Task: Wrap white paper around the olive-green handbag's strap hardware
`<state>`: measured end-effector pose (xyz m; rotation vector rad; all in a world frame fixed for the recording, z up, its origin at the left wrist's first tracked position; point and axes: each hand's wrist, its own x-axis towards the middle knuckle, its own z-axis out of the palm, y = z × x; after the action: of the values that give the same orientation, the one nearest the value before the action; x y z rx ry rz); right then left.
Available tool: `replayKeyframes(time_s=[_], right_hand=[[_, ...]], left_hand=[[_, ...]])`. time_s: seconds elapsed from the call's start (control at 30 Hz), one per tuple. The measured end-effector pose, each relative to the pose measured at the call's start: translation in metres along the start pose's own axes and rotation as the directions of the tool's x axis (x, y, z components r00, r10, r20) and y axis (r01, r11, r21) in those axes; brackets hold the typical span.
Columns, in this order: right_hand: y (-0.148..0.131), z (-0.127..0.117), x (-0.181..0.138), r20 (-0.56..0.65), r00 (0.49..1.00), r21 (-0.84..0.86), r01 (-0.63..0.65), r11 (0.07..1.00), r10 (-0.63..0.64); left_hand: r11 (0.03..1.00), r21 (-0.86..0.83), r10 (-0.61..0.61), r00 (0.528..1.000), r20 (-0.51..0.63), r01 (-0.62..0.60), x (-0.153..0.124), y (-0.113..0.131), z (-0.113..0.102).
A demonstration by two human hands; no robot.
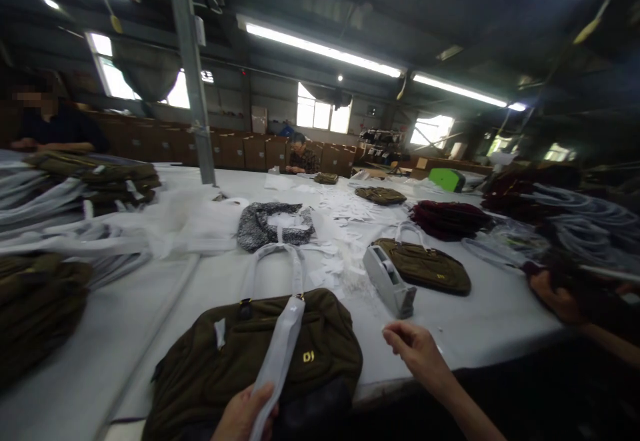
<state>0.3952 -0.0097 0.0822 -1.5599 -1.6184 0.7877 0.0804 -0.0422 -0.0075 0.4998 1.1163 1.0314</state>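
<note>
A dark olive bag (240,368) with gold letters lies on the table right in front of me. My left hand (245,414) is closed on its white-wrapped handle strap (280,354) near the bottom edge of the view. My right hand (415,351) hovers to the right of the bag, fingers pinched together on something too small to make out. Just beyond it stands a grey tape dispenser (390,281).
Another olive bag (425,264) lies behind the dispenser, with dark red bags (447,218) farther back. Stacks of olive bags (35,301) and white wrapping (165,228) fill the left. A co-worker's hand (555,298) is at the right; other people sit far left and at the back.
</note>
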Motion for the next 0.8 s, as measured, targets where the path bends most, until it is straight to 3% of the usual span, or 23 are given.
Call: replayKeyframes(time_s=[0.07, 0.17, 0.27, 0.33, 0.5, 0.8], right_hand=[[-0.036, 0.026, -0.007, 0.165, 0.983, 0.068, 0.073, 0.995, -0.084], [-0.074, 0.067, -0.013, 0.354, 0.917, 0.218, 0.111, 0.970, -0.184], [-0.085, 0.111, -0.011, 0.478, 0.846, 0.323, 0.079, 0.943, -0.234], [-0.079, 0.138, -0.008, 0.513, 0.837, 0.303, 0.034, 0.952, -0.193], [-0.051, 0.177, 0.003, 0.441, 0.897, 0.039, -0.059, 0.997, 0.036], [-0.054, 0.188, 0.010, 0.290, 0.948, -0.184, -0.078, 0.980, 0.130]], left_hand=[[0.999, -0.032, 0.028, 1.000, 0.012, -0.027, -0.009, 0.006, 0.006], [0.996, -0.054, 0.067, 0.996, 0.052, -0.065, -0.019, 0.013, 0.011], [0.996, -0.043, 0.082, 0.995, 0.059, -0.079, -0.021, 0.015, 0.012], [0.996, -0.019, 0.086, 0.994, 0.075, -0.085, -0.019, 0.014, 0.010], [0.992, 0.021, 0.119, 0.990, 0.081, -0.122, -0.009, 0.007, 0.007], [0.973, 0.101, 0.207, 0.978, 0.029, -0.209, 0.000, -0.002, 0.010]])
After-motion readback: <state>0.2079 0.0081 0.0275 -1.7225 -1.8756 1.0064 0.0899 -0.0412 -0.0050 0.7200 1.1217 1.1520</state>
